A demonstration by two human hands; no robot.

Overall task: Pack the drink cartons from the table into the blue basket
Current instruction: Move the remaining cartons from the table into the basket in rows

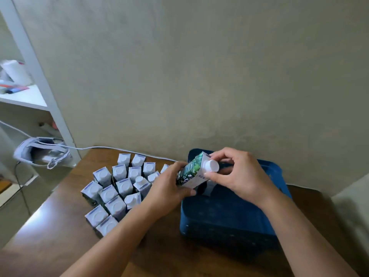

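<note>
Head view: we hold one carton (192, 171) tilted over the basket (225, 212), its long axis slanting, cap toward us and the right. Our left hand (169, 186) grips its body; our right hand (235, 174) pinches the cap (212, 165). Other cartons (117, 188) stand on the counter (50, 226).

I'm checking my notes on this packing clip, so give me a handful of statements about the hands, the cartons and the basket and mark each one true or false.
1. Both hands hold one carton. True: the left hand grips its body and the right hand holds its capped end.
2. The held carton stands upright on the table. False: it is tilted, in the air over the blue basket.
3. The group of cartons stands left of the basket. True.
4. The basket is red. False: it is blue.
5. The held carton's cap is white. True.
</note>
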